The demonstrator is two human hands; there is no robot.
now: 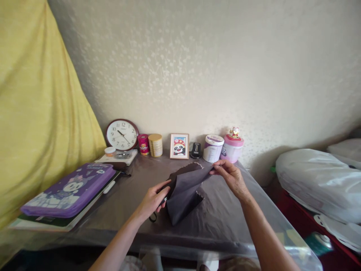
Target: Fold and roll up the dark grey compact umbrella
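Observation:
A dark grey folding umbrella is held just above the table, its canopy loose and gathered in folds with a light patterned trim along some edges. My left hand is closed around it near the black handle, and a wrist loop hangs below the fingers. With thumb and fingers pinched together, my right hand grips a corner of the canopy and holds it out to the right. The umbrella's shaft and ribs are hidden by the cloth.
Along the wall stand a clock, a pink tin, a yellow tin, a framed panda picture and two tubs. A purple case lies on books at left. White bags are beyond the table's right edge.

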